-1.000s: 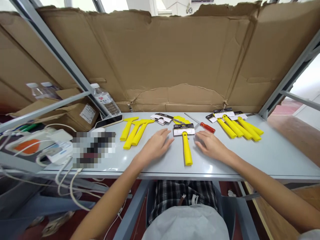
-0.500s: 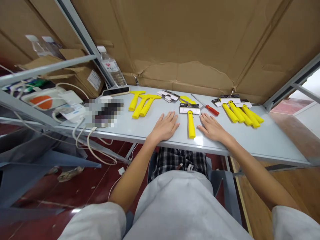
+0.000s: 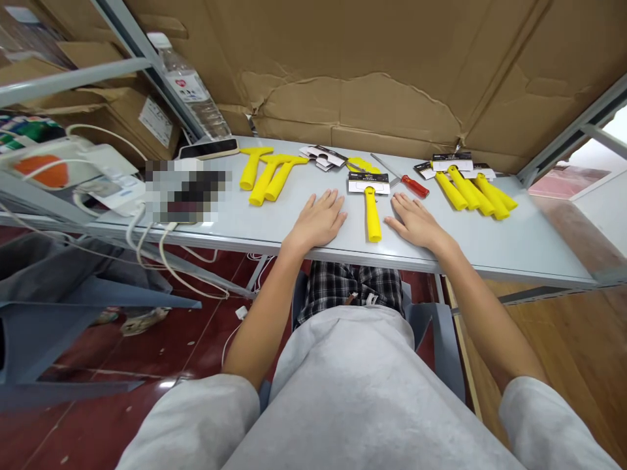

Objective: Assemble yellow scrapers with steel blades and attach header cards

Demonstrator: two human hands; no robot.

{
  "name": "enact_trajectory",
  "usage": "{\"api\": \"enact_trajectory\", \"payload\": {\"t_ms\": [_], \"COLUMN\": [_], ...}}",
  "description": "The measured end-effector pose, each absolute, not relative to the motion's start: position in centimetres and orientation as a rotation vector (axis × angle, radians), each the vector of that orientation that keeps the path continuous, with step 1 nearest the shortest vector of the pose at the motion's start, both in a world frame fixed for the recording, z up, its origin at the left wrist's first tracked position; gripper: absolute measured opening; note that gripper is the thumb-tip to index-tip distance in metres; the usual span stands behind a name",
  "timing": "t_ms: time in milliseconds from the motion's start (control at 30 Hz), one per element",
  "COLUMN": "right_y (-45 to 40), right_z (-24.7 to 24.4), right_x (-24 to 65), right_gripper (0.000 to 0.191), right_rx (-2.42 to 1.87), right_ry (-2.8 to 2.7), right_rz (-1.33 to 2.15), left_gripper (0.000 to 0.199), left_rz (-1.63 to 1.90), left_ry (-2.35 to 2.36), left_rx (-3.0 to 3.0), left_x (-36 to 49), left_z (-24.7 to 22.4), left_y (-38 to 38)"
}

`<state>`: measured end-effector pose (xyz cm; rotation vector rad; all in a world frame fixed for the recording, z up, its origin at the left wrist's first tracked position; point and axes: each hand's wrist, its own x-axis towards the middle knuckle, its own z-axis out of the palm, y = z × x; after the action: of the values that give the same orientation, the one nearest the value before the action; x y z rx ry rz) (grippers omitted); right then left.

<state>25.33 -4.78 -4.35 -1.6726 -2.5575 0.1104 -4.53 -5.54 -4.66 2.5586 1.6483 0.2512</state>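
Note:
My left hand [image 3: 321,219] lies flat on the grey tabletop [image 3: 519,241], palm down with fingers spread. My right hand [image 3: 414,222] also rests flat, fingers stretched out. Between them, touching neither, is a yellow-handled scraper [image 3: 373,215] with a black and white card across its head. Just beyond my right fingers lies a red-handled screwdriver [image 3: 414,186]. Left of my left hand are several bare yellow T-shaped handles [image 3: 264,179]. Black and white cards [image 3: 326,158] and small yellow pieces [image 3: 361,164] sit behind the scraper. Several carded yellow scrapers [image 3: 473,192] are grouped at the right.
A water bottle [image 3: 191,91] and a phone [image 3: 209,149] stand at the back left. Left of them are a cardboard box [image 3: 122,117] and white cables [image 3: 171,261] hanging over the edge. Cardboard [image 3: 343,59] walls the back; metal shelf posts [image 3: 578,143] rise at both ends.
The view has tilted and shifted slightly, so the table sits higher in the picture. Both hands and the things on the table keep their places.

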Motion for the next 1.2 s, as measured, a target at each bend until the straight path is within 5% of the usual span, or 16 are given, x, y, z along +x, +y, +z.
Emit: {"api": "enact_trajectory", "payload": {"t_ms": [300, 500, 800, 1033, 1200], "right_y": [-5.2, -4.1, -2.7, -0.9, -1.3], "right_z": [-3.6, 0.9, 1.4, 0.5, 1.2], "right_x": [25.0, 21.5, 16.4, 16.0, 17.0], "right_gripper": [0.077, 0.044, 0.057, 0.031, 0.035], "right_rx": [-1.649, -1.921, -1.94, -1.914, -1.844], "right_ry": [-2.529, -2.316, -2.23, -2.275, -2.266], "right_rz": [0.122, 0.073, 0.144, 0.169, 0.157], "left_gripper": [0.068, 0.067, 0.064, 0.064, 0.065], "left_rz": [0.251, 0.255, 0.271, 0.299, 0.314], "left_ry": [1.652, 1.658, 1.67, 1.668, 1.651], "left_rx": [2.576, 2.596, 2.631, 2.659, 2.681], "left_x": [-4.6, -4.6, -4.8, -5.0, -5.0], "left_z": [-4.8, -4.9, -5.1, -5.5, -5.5], "left_y": [-5.6, -5.6, -5.5, -5.4, -5.6]}}
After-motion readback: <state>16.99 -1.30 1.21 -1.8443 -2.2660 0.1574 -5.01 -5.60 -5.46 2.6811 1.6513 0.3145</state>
